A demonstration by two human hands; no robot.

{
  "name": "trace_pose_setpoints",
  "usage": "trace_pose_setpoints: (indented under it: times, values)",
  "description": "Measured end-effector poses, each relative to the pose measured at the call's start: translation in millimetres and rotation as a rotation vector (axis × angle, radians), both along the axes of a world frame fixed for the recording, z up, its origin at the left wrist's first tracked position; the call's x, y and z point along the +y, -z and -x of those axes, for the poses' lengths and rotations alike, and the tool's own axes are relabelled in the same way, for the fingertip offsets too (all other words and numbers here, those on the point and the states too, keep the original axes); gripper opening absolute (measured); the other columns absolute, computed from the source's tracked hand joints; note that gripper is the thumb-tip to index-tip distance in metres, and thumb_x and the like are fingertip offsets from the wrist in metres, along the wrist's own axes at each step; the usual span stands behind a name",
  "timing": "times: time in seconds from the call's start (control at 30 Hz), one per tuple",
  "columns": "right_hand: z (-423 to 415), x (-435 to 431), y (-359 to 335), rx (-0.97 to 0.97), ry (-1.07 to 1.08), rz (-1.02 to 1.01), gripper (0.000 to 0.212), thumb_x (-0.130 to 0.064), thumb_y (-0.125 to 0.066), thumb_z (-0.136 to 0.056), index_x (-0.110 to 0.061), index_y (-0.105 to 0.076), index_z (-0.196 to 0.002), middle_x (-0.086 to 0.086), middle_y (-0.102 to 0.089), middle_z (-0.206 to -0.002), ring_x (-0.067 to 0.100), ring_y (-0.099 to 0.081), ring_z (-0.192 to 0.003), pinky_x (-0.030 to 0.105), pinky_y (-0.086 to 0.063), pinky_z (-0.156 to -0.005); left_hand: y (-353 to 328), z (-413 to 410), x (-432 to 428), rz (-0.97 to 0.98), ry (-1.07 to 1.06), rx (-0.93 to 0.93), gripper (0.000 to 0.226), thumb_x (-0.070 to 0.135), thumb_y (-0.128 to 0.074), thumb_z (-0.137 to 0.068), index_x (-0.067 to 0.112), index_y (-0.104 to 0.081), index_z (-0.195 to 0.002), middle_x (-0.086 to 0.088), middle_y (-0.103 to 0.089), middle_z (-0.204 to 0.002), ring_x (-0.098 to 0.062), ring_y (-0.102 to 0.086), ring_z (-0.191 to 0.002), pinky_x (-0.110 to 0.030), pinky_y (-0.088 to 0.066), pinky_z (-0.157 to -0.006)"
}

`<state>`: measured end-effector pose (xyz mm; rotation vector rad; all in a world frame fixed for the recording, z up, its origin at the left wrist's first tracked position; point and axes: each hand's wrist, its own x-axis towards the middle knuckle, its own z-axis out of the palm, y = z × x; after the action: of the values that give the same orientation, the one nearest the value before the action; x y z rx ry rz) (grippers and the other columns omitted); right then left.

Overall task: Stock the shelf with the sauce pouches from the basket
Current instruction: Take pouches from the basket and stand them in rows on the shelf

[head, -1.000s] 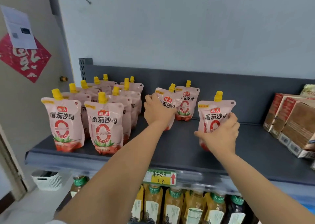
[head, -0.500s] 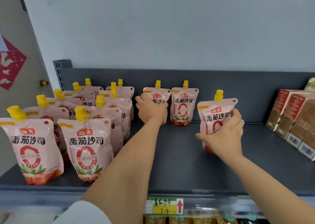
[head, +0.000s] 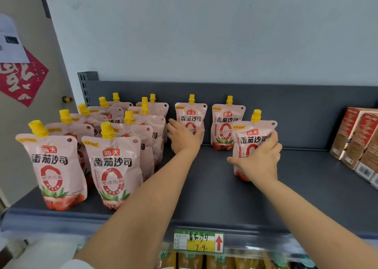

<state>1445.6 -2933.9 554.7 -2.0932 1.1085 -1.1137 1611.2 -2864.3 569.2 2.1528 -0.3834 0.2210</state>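
Observation:
Pink sauce pouches with yellow caps stand on a dark grey shelf (head: 214, 197). Two rows of several pouches (head: 114, 166) fill the left side. My left hand (head: 184, 137) grips an upright pouch (head: 191, 115) at the back of the shelf. Right of it another pouch (head: 226, 125) stands alone against the back panel. My right hand (head: 259, 160) grips a third pouch (head: 253, 137) in front of that one, its base touching or just above the shelf. The basket is out of view.
Red and brown cartons (head: 356, 137) stand at the shelf's right end. A price tag (head: 198, 241) hangs on the front edge, with bottles (head: 225, 261) on the shelf below. A red paper decoration (head: 20, 80) hangs on the wall at left.
My left hand has stood its pouch upright at the back of the shelf. My right hand has carried its pouch a little further back. The camera has shifted.

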Motion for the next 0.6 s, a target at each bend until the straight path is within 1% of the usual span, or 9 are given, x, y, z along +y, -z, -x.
trace_pose_setpoints:
  times: [0.1,0.17,0.23,0.3,0.33,0.43,0.47,0.53,0.6]
  values:
    - [-10,4,-5,0.017,0.006,-0.020,0.133,-0.033,-0.093,-0.050,-0.006,-0.006,-0.147,0.019,-0.027,-0.138,0.037,-0.031,-0.129,0.046,-0.035,-0.105,6,12,9,-0.075,0.077,-0.014,0.101,0.027,-0.076,-0.079,0.008,-0.007,-0.150,-0.013,-0.020,-0.151,-0.031,-0.028,-0.138,-0.041,-0.042,-0.102]
    - [-18,6,-7,0.028,-0.011,-0.026,0.130,-0.033,-0.093,-0.051,-0.005,-0.007,-0.145,0.019,-0.028,-0.138,0.036,-0.031,-0.129,0.045,-0.035,-0.105,8,19,15,-0.057,0.227,-0.029,0.100,0.013,-0.074,-0.079,0.013,-0.005,-0.151,-0.010,-0.018,-0.153,-0.030,-0.030,-0.138,-0.042,-0.042,-0.105]
    - [-30,8,-8,0.020,-0.029,-0.032,0.128,-0.033,-0.093,-0.051,-0.005,-0.010,-0.144,0.018,-0.028,-0.137,0.036,-0.031,-0.129,0.045,-0.036,-0.104,9,25,23,-0.028,0.374,-0.023,0.104,0.003,-0.071,-0.078,0.018,-0.001,-0.152,-0.005,-0.009,-0.157,-0.029,-0.026,-0.141,-0.042,-0.041,-0.108]
    - [-43,13,-9,0.013,-0.047,-0.046,0.128,-0.034,-0.093,-0.051,-0.005,-0.010,-0.144,0.018,-0.027,-0.138,0.036,-0.030,-0.130,0.046,-0.036,-0.103,12,30,30,-0.025,0.491,0.014,0.107,0.004,-0.073,-0.075,0.023,-0.002,-0.153,-0.002,-0.006,-0.158,-0.028,-0.023,-0.143,-0.043,-0.039,-0.109]
    - [-49,16,-9,0.004,-0.052,-0.063,0.128,-0.034,-0.093,-0.051,-0.005,-0.010,-0.144,0.017,-0.027,-0.139,0.035,-0.030,-0.130,0.046,-0.037,-0.103,15,32,34,-0.022,0.550,0.040,0.109,0.007,-0.075,-0.073,0.026,-0.004,-0.153,-0.001,-0.008,-0.158,-0.027,-0.023,-0.143,-0.044,-0.038,-0.110]
    - [-70,24,-5,-0.069,-0.085,-0.105,0.123,-0.032,-0.090,-0.056,-0.006,-0.010,-0.145,0.018,-0.028,-0.139,0.036,-0.031,-0.130,0.046,-0.038,-0.101,22,34,44,0.017,0.670,0.053,0.117,0.016,-0.083,-0.067,0.033,-0.005,-0.153,0.001,-0.024,-0.156,-0.021,-0.031,-0.140,-0.047,-0.037,-0.110]
    - [-77,28,-3,-0.087,-0.103,-0.103,0.120,-0.032,-0.088,-0.059,-0.006,-0.010,-0.146,0.018,-0.027,-0.140,0.037,-0.030,-0.130,0.047,-0.038,-0.101,24,34,46,0.003,0.665,0.024,0.117,0.016,-0.082,-0.069,0.034,-0.002,-0.152,0.001,-0.026,-0.155,-0.020,-0.031,-0.140,-0.047,-0.037,-0.110]
    - [-87,34,-1,-0.075,-0.142,-0.091,0.117,-0.033,-0.084,-0.064,-0.007,-0.006,-0.147,0.019,-0.022,-0.142,0.039,-0.026,-0.132,0.048,-0.036,-0.103,26,34,48,-0.043,0.573,-0.052,0.113,0.018,-0.079,-0.074,0.033,0.002,-0.152,-0.001,-0.025,-0.155,-0.022,-0.029,-0.140,-0.047,-0.035,-0.111]
    - [-94,38,-2,-0.037,-0.193,-0.084,0.120,-0.036,-0.083,-0.065,-0.007,-0.002,-0.148,0.019,-0.019,-0.144,0.039,-0.022,-0.134,0.047,-0.033,-0.106,27,31,51,-0.065,0.452,-0.127,0.106,0.018,-0.074,-0.078,0.030,0.001,-0.153,-0.006,-0.030,-0.150,-0.024,-0.035,-0.135,-0.045,-0.040,-0.108]
